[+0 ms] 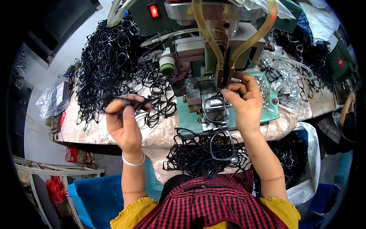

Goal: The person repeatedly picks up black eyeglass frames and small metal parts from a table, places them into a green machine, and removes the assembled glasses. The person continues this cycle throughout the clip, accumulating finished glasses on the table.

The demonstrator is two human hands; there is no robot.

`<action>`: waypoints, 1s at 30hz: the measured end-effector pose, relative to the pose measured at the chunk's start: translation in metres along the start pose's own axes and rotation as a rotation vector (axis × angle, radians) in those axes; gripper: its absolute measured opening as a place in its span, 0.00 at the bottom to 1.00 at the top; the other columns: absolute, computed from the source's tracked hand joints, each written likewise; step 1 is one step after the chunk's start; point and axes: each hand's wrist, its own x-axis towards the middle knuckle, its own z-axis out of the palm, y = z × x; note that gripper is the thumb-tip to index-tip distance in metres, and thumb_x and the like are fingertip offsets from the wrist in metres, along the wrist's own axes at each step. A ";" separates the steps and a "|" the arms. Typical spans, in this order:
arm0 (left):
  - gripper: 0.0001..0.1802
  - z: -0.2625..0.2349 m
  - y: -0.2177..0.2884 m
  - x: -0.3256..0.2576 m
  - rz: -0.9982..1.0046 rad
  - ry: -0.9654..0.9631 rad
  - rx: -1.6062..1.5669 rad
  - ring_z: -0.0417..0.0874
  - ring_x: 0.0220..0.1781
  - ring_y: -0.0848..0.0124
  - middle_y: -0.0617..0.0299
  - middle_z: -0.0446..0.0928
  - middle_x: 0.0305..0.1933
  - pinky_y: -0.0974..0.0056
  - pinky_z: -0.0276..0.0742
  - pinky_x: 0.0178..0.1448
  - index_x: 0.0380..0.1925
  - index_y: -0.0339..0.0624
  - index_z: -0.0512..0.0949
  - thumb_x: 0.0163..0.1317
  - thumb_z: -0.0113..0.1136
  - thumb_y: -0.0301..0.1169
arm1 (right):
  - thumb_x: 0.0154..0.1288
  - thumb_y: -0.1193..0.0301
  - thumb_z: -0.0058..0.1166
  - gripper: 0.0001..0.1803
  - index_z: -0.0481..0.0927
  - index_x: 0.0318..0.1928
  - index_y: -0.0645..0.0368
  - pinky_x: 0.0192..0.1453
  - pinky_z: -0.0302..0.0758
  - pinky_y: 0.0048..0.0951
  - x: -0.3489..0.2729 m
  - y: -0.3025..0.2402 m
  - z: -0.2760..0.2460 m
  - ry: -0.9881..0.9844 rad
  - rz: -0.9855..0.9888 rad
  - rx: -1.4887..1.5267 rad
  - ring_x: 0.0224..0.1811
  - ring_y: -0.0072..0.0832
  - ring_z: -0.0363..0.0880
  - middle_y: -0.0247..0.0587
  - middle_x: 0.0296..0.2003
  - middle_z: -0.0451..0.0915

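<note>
Grey and a bit shiny, a glasses frame (pixel 223 127) is set on end in the middle, with one round rim above the other. Its top rim is placed against the metal block (pixel 194 91) of a green and silver machine (pixel 213 13), right under the dark metal tip. Its low rim is hung out over a messy heap of black frames (pixel 190 152) at the front edge. Both rims are smooth and rounded, joined by a short bridge, and light is caught along the edges. Dark frames can be seen through the low rim.

The right hand (pixel 248 105) is held close by the top rim — its fingers are bent, and the thumb tip is put just beside the rim's upper end. Whether the frame is pinched there cannot be told. The left hand (pixel 125 124) is kept well apart, off to the left. Its thumb and fingers are nearly closed, and a thin dark piece (pixel 109 99) is held between them, too blurred to be named.

Two yellowish tubes (pixel 251 38) are bent down to the tip. Tiny shiny bits (pixel 264 88) are spread on the green base (pixel 188 124), at its right side. By the left hand, a big pile of black frames (pixel 110 57) is heaped on the paper-covered worktop (pixel 99 133).
</note>
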 end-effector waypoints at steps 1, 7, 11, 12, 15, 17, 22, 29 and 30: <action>0.06 0.025 0.018 0.012 0.077 -0.158 -0.008 0.82 0.44 0.65 0.54 0.80 0.44 0.68 0.80 0.48 0.45 0.32 0.76 0.70 0.55 0.21 | 0.58 0.82 0.62 0.26 0.70 0.58 0.67 0.53 0.72 0.21 -0.002 -0.009 0.005 0.006 0.051 0.116 0.42 0.19 0.78 0.35 0.34 0.80; 0.10 0.061 0.008 0.040 0.156 -0.217 0.097 0.85 0.43 0.67 0.51 0.81 0.45 0.63 0.87 0.46 0.48 0.28 0.75 0.70 0.56 0.22 | 0.60 0.83 0.60 0.26 0.68 0.59 0.68 0.49 0.71 0.19 -0.010 -0.023 0.023 0.006 0.095 0.181 0.37 0.17 0.76 0.34 0.32 0.81; 0.09 0.060 0.006 0.037 0.187 -0.190 0.153 0.85 0.44 0.65 0.49 0.81 0.44 0.61 0.88 0.47 0.49 0.29 0.75 0.70 0.55 0.21 | 0.62 0.82 0.60 0.25 0.68 0.58 0.69 0.49 0.70 0.18 -0.009 -0.019 0.022 -0.005 0.059 0.143 0.37 0.16 0.77 0.33 0.31 0.81; 0.09 0.063 0.009 0.035 0.164 -0.156 0.119 0.85 0.45 0.64 0.48 0.81 0.44 0.59 0.88 0.46 0.49 0.30 0.75 0.70 0.55 0.21 | 0.62 0.82 0.60 0.24 0.69 0.57 0.68 0.50 0.71 0.18 -0.009 -0.017 0.020 -0.006 0.062 0.135 0.38 0.16 0.77 0.33 0.31 0.81; 0.12 0.046 0.035 0.026 0.309 -0.280 0.107 0.84 0.45 0.54 0.41 0.80 0.48 0.54 0.87 0.46 0.54 0.37 0.73 0.75 0.46 0.28 | 0.62 0.81 0.59 0.19 0.74 0.53 0.69 0.53 0.72 0.20 -0.014 -0.015 0.009 0.059 0.095 0.226 0.39 0.20 0.80 0.37 0.34 0.83; 0.13 0.026 0.040 0.019 0.212 -0.182 0.098 0.84 0.43 0.57 0.42 0.80 0.49 0.54 0.85 0.46 0.55 0.39 0.73 0.76 0.45 0.29 | 0.62 0.81 0.59 0.15 0.77 0.50 0.69 0.55 0.73 0.23 -0.009 -0.011 0.001 0.085 0.137 0.366 0.41 0.24 0.81 0.40 0.36 0.84; 0.10 0.050 0.035 0.023 0.036 -0.201 0.003 0.86 0.39 0.61 0.43 0.81 0.44 0.59 0.86 0.46 0.49 0.30 0.73 0.72 0.51 0.23 | 0.61 0.82 0.58 0.10 0.81 0.44 0.68 0.58 0.73 0.27 0.020 0.009 -0.050 0.220 0.148 0.496 0.47 0.29 0.80 0.44 0.42 0.84; 0.08 0.062 0.009 0.027 0.026 -0.181 0.144 0.83 0.44 0.69 0.52 0.79 0.46 0.68 0.83 0.46 0.46 0.28 0.75 0.70 0.54 0.21 | 0.59 0.81 0.63 0.10 0.78 0.42 0.64 0.53 0.75 0.24 -0.012 0.001 -0.005 0.030 -0.094 -0.045 0.44 0.23 0.81 0.38 0.39 0.82; 0.08 0.062 0.011 0.018 -0.034 -0.155 0.047 0.84 0.44 0.67 0.51 0.79 0.46 0.65 0.85 0.46 0.45 0.28 0.75 0.70 0.52 0.21 | 0.59 0.81 0.64 0.12 0.77 0.43 0.63 0.52 0.75 0.24 -0.010 0.002 0.002 0.028 -0.074 -0.058 0.44 0.22 0.81 0.38 0.38 0.82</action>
